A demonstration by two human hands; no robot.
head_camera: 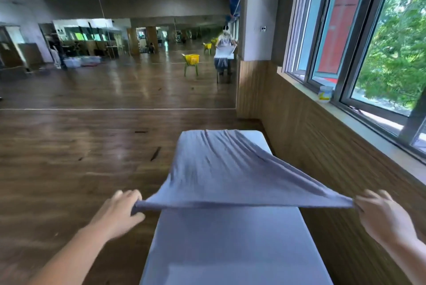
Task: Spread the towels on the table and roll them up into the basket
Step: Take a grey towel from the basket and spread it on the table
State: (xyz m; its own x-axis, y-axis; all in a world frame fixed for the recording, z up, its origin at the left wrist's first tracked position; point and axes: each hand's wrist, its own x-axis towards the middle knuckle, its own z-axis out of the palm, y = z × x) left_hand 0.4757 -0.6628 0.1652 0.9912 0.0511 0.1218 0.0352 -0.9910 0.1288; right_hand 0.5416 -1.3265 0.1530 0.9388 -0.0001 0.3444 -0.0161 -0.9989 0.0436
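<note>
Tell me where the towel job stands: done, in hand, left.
Done: the far end of the towel lies on the table. In hand: the left hand and right hand each grip a near corner, holding that edge taut above the table. Left: lay it flat, roll it, and put it in the basket, the yellow one on a distant chair. No rolled towel shows.

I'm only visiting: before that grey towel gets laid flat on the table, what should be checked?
1. Left hand grips a near corner of the grey-blue cloth towel: ok.
2. Right hand grips the other near corner: ok.
3. Towel's far end rests on the long pale table: ok.
4. Towel smooth: not ok, creased.
5. Basket within reach: cannot tell; the yellow plastic basket shows only far off.
</note>
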